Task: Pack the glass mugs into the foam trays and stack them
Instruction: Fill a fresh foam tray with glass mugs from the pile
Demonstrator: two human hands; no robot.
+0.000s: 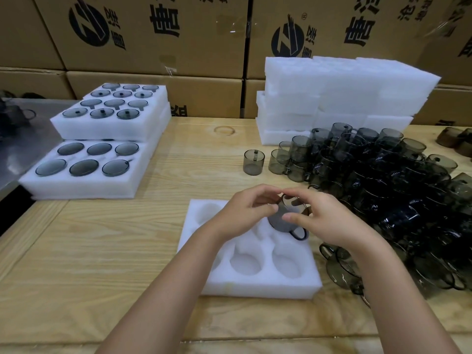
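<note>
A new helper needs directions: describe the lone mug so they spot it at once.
Find the stack of foam blocks at the back right of the table. Before it spreads a heap of smoky mugs. The lone mug stands upright just left of that heap, touching nothing.

foam tray (255,287) centre front on table (76,251). held mug (282,221) over tray's far right pocket, between left hand (245,213) and right hand (324,221). mug pile (396,190) right of tray. foam stack (332,98) behind pile. lone mug (253,162) left of pile. filled tray stack (84,187) far left, second filled stack (107,129) behind it. boxes (153,47) behind table.
</note>
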